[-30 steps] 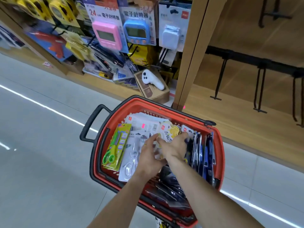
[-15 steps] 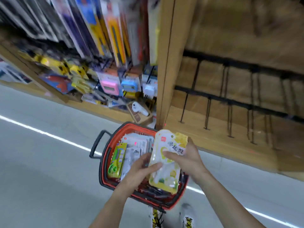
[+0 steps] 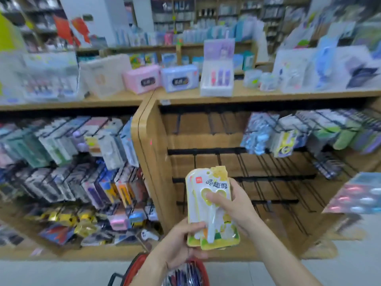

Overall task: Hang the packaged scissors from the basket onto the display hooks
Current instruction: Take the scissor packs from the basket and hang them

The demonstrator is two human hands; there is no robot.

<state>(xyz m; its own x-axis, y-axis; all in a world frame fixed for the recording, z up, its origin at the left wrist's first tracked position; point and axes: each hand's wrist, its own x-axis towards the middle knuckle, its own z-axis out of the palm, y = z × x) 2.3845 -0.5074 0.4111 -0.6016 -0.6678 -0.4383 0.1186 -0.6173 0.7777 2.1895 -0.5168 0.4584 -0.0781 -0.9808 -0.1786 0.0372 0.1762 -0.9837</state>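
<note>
A small stack of yellow-and-white packaged scissors [image 3: 212, 228] is held upright in front of the wooden display. My right hand [image 3: 233, 205] grips the packs from the right, thumb across the front. My left hand [image 3: 181, 242] pinches their lower left corner. Behind the packs, rows of bare black display hooks [image 3: 259, 166] stick out from the wooden back panel. The red basket [image 3: 136, 269] sits low at the bottom edge, with dark packages [image 3: 183, 275] still in it, mostly hidden by my left arm.
Hooks to the left hold many hanging packages [image 3: 72, 162]. More hanging goods [image 3: 309, 131] fill the upper right hooks. A wooden divider post [image 3: 150, 162] separates the two bays. Boxes and displays stand on the shelf top [image 3: 257, 93]. Grey floor lies below.
The packs rose from the basket to chest height in front of the bare hooks. The view tilted up from the basket to the shelves. Both hands stayed on the packs.
</note>
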